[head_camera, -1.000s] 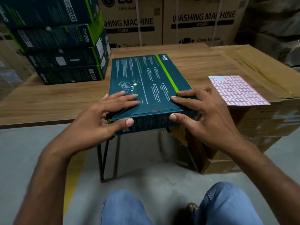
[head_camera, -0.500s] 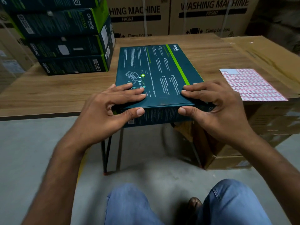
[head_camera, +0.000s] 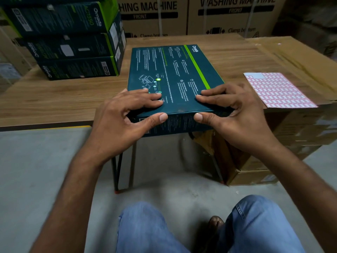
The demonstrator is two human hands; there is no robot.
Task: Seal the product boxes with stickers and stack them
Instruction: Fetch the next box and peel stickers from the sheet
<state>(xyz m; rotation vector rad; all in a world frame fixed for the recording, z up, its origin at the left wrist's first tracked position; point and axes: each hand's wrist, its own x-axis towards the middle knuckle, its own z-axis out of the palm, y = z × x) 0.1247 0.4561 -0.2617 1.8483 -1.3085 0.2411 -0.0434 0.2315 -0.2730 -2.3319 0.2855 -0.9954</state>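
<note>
The teal product box (head_camera: 175, 77) is lying flat in the centre of the frame on the wooden table (head_camera: 54, 99), with its near end jutting past the table's front edge. That overhang looks like the main hazard: if both hands are letting go at once, the box could be tipping toward the floor. The near end flap may also be springing open once pressure is coming off, since no sticker is visible across it. The pink sticker sheet (head_camera: 279, 90) is sitting at the right of the frame on a brown carton (head_camera: 300, 57), so one hand will probably be leaving the box to reach it.

The left hand (head_camera: 124, 123) is laying its fingers (head_camera: 145, 97) nearly straight on the top face while its thumb (head_camera: 156, 118) is pressing the near end face, pinching the edge. The right hand (head_camera: 237, 117) is mirroring this, fingers (head_camera: 209, 98) slightly bent on top and thumb (head_camera: 202, 117) against the end. The stack of boxes (head_camera: 73, 44) is standing at the upper left.
</note>
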